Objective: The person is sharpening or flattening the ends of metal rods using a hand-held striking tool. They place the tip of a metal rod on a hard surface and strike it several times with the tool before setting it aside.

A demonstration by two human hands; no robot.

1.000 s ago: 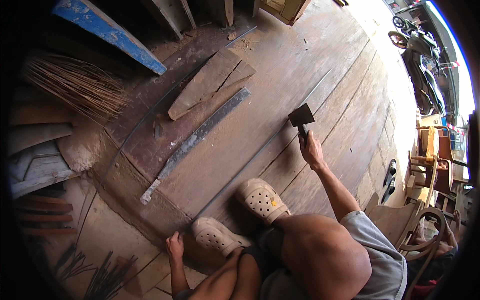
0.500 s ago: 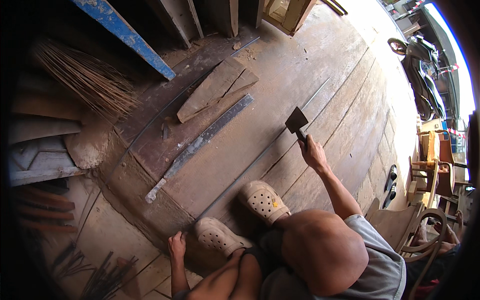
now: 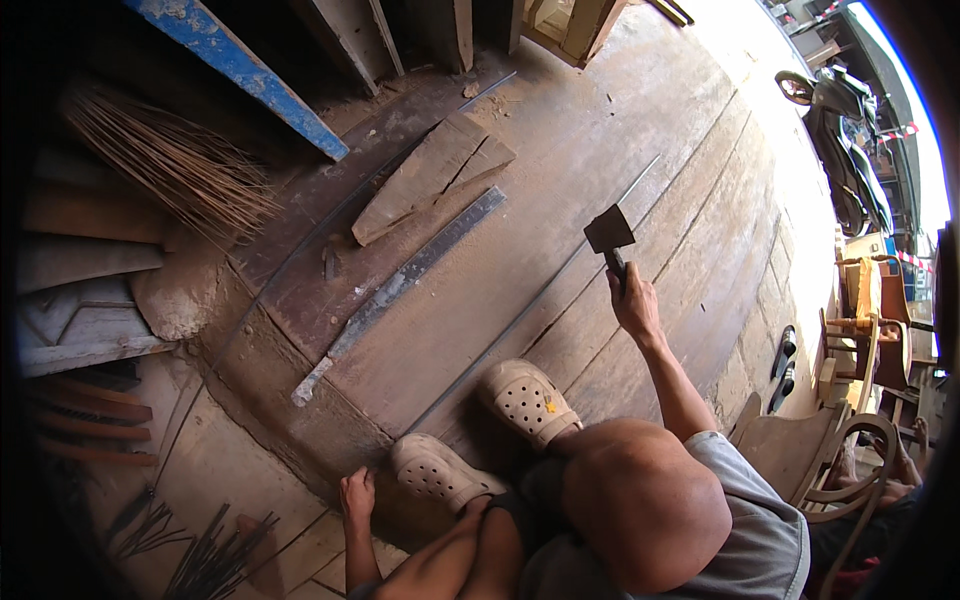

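Observation:
My right hand (image 3: 634,303) is closed around the dark handle of a scraper (image 3: 609,230), whose flat, flared blade is raised above the plank floor. Low on the left, my left hand (image 3: 357,490) is closed beside my shoe, its fingers in line with a long thin metal rod (image 3: 517,318). The rod slants across the planks to the upper right. It looks gripped at its near end, though the shoe partly hides that spot. My beige clogs (image 3: 527,400) stand on either side of the rod's lower part.
A cracked wood block (image 3: 430,180) and a worn metal bar (image 3: 410,270) lie left of the rod. Thin sticks (image 3: 170,155) and a blue board (image 3: 245,75) are farther left. Chairs (image 3: 870,310), sandals (image 3: 785,365) and a motorbike (image 3: 840,140) are at the right.
The scraper has moved slightly right and its blade has turned. My right hand has shifted a little right with it. My left hand has hardly moved.

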